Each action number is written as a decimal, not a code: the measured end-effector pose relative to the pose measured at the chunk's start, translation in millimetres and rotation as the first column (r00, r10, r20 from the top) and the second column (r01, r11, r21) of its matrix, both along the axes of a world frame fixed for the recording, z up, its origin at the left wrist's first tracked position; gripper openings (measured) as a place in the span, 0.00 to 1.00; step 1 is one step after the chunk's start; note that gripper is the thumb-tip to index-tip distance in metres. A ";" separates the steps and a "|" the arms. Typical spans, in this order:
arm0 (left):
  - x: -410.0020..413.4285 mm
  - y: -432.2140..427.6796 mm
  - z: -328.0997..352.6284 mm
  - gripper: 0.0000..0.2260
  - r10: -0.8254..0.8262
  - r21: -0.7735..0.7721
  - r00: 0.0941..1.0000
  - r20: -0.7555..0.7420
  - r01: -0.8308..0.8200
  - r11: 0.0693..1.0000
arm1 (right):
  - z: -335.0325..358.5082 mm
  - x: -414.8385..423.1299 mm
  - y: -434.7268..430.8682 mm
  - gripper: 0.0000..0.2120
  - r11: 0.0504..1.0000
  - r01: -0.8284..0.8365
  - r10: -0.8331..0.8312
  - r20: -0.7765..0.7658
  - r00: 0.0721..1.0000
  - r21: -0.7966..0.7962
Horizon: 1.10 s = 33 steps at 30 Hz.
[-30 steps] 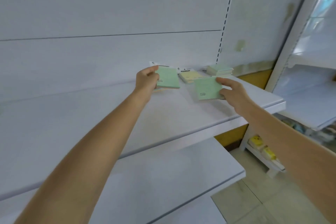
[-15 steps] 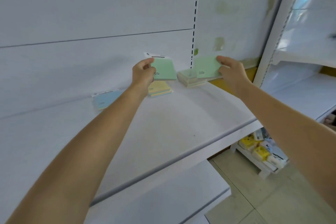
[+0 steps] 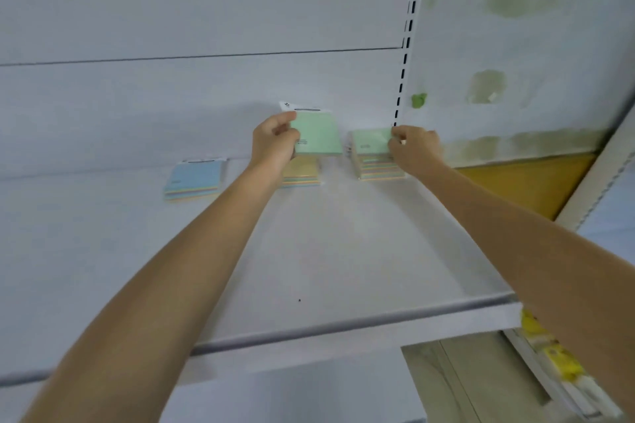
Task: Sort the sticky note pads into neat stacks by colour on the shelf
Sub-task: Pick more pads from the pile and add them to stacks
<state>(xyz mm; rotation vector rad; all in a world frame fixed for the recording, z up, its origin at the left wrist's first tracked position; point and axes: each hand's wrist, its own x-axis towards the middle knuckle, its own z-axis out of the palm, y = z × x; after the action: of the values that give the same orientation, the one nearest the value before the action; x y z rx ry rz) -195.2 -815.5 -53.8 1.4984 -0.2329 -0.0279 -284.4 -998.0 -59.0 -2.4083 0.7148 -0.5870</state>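
**Green pads in both hands at the back of the shelf**

White shop shelving fills the view: a bare white shelf (image 3: 309, 268) with a pale back panel behind it and a slotted upright (image 3: 405, 55) running down on the right. Greenish stains mark the panel right of the upright.

Three lots of sticky note pads sit at the far edge of the shelf. On the left lies a blue pad (image 3: 196, 177), flat, with a white header card at its far end and thin bands of several pastel colours along its near edge. In the middle is a yellow pad (image 3: 304, 170), also flat and showing striped edges, partly hidden by what is held over it. On the right stands a taller stack (image 3: 376, 165) of pads, its side banded in green, pink, yellow and blue.

The left hand (image 3: 275, 142) holds a green pad (image 3: 318, 137) in the air over the yellow pad, tilted toward the camera, fingers curled round its left edge with the thumb on top. That pad is pale mint, square, with a white header card at its far end and small dark print near the left side.

The right hand (image 3: 414, 148) grips a second green pad (image 3: 371, 139) by its right edge, fingers closed on it. It lies level on top of the stack, roughly square with it. Small dark print shows on its face.
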 end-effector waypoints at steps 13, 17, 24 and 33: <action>-19.6 -69.0 13.5 0.18 -0.150 0.108 0.989 0.006 0.149 0.983 | -21.7 -56.0 0.2 0.39 0.994 -0.108 0.110 -0.121 0.986 0.028; -22.2 -86.5 1.8 0.14 -0.150 0.413 0.977 0.152 0.076 0.908 | -32.9 -68.8 6.8 0.38 0.975 -0.216 0.198 -0.269 0.943 -0.041; -24.0 -81.8 -11.4 0.16 -0.303 0.708 0.903 0.304 -0.001 0.706 | -32.7 -70.5 11.2 0.29 0.950 -0.281 0.213 -0.374 0.902 -0.136; -30.4 -65.4 -9.5 0.19 -0.313 0.741 0.874 0.372 -0.076 0.667 | -33.4 -75.4 13.3 0.29 0.925 -0.251 0.201 -0.195 0.960 -0.286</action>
<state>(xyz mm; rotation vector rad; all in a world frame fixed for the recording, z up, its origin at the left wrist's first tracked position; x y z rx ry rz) -225.6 -880.9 -63.3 2.3069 -0.8052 0.1608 -359.8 -984.7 -92.5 -2.8070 0.4202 -0.4357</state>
